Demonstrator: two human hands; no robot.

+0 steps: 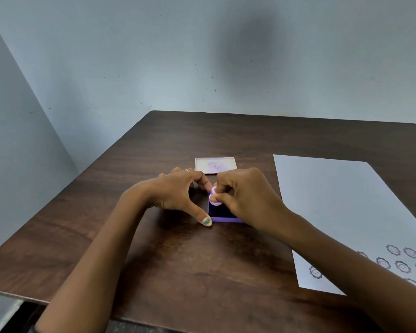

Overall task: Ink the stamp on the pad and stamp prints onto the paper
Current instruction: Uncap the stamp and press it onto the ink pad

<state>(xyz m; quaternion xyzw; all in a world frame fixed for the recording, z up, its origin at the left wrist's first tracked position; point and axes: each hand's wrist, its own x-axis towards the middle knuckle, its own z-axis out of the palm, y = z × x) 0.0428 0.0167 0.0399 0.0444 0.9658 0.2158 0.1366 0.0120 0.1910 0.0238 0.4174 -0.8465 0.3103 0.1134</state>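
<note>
A small lilac stamp (214, 197) stands on the dark surface of a purple ink pad (222, 215) in the middle of the table. My right hand (246, 195) pinches the stamp from above and hides the pad's right side. My left hand (181, 195) rests against the pad's left edge, thumb at its near corner and a finger at its far corner. A white sheet of paper (334, 207) lies to the right, with several round purple face prints (401, 265) near its front edge.
The ink pad's clear lid (215, 165), smudged purple, lies just behind my hands. The brown wooden table (154, 260) ends at a grey wall behind and at an edge on the left and front.
</note>
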